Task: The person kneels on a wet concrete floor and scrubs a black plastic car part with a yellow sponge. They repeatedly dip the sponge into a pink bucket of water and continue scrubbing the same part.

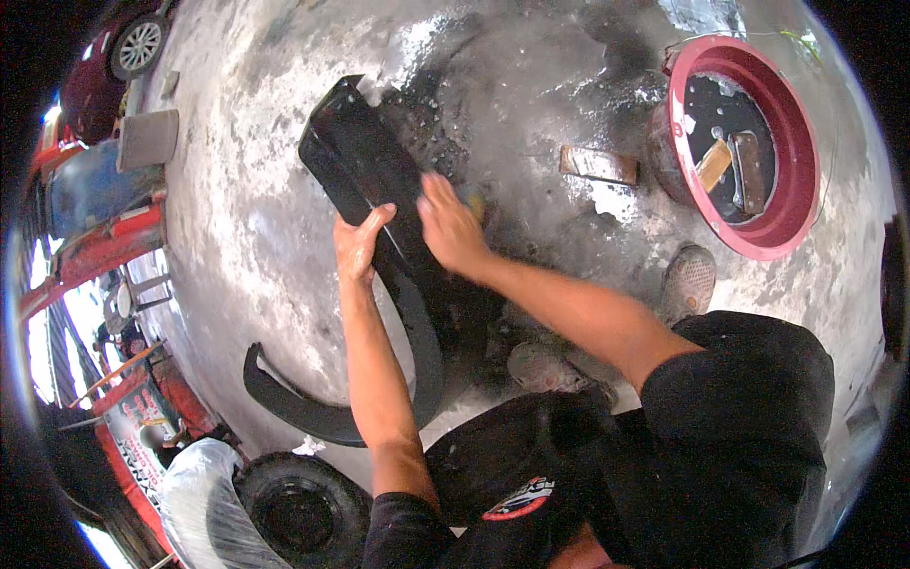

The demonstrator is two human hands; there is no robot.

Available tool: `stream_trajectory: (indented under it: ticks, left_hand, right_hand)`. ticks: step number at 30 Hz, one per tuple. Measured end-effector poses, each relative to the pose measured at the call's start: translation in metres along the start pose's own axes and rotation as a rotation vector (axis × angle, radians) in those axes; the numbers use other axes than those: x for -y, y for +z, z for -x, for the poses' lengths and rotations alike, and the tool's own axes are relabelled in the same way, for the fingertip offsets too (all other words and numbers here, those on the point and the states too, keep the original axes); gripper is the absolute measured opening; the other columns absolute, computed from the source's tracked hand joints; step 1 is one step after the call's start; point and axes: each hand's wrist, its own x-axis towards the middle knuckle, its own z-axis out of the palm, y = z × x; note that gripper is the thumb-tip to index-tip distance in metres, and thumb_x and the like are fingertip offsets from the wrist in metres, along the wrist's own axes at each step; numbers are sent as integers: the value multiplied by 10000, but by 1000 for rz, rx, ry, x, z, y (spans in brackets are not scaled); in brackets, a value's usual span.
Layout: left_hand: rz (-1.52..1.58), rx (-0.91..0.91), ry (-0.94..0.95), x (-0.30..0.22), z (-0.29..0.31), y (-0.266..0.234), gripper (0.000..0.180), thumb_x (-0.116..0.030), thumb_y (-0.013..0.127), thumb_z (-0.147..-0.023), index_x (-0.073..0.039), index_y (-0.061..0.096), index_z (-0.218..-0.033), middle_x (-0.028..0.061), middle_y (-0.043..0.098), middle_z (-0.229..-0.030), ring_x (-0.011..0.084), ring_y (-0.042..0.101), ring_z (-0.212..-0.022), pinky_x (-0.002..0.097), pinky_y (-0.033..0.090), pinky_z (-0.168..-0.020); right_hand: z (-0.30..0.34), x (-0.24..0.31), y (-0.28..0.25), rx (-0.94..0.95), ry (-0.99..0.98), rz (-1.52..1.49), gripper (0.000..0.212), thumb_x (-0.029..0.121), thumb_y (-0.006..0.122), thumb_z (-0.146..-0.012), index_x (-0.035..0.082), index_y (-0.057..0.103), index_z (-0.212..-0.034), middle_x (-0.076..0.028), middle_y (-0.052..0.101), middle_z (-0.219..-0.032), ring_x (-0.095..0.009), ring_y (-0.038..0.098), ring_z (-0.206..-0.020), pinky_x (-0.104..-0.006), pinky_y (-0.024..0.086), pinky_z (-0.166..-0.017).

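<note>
A long, glossy black curved panel [353, 142], shaped like a car's wheel-arch trim, slants in front of me. Its narrower arched end [313, 417] sweeps round to the lower left. My left hand [358, 247] grips the panel's left edge about midway, thumb on top and the other fingers hidden underneath. Against the opposite edge lies my right hand [450, 228], its fingers pointing up along the panel and slightly blurred. Whether anything is under that palm is hidden. A small yellowish thing [477, 204] shows just beyond the right hand.
A red bucket [801, 171] of dark water stands at the right, holding a tan block [713, 166] and a brown block [748, 171]. A brick-like block [599, 164] lies on the wet concrete. A tire [301, 512] sits lower left, near another person [169, 444]. A car wheel [139, 47] shows upper left.
</note>
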Motion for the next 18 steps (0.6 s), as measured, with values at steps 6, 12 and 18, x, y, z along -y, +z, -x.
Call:
stream_trajectory:
  ticks: [6,12,18]
  left_hand:
    - [-40,-64,103,1,0,-9,469,-123,838,-727,-2,647,-1137,73,718,-1014,203,671,-895,343,527,-835]
    - [-77,-58,65,-8,1,-3,467,-113,834,-733,2,646,-1145,76,719,-1021,202,678,-892,335,535,-828]
    - [-98,-89,90,5,-1,-13,500,-136,846,-730,16,641,-1160,88,724,-1044,192,681,-904,341,544,-829]
  right_hand:
    - [95,17,11,12,63,94,547,223,386,-1067,-60,314,-1530,-270,319,-1597,-415,283,-1499,-503,224,-1230]
    - [24,16,11,-20,93,12,513,206,412,-1053,-113,395,-1454,-322,410,-1513,-464,377,-1423,-477,290,-1205]
    - [79,-2,7,36,-31,5,512,241,385,-1076,-59,392,-1490,-296,403,-1535,-443,316,-1470,-463,270,-1219]
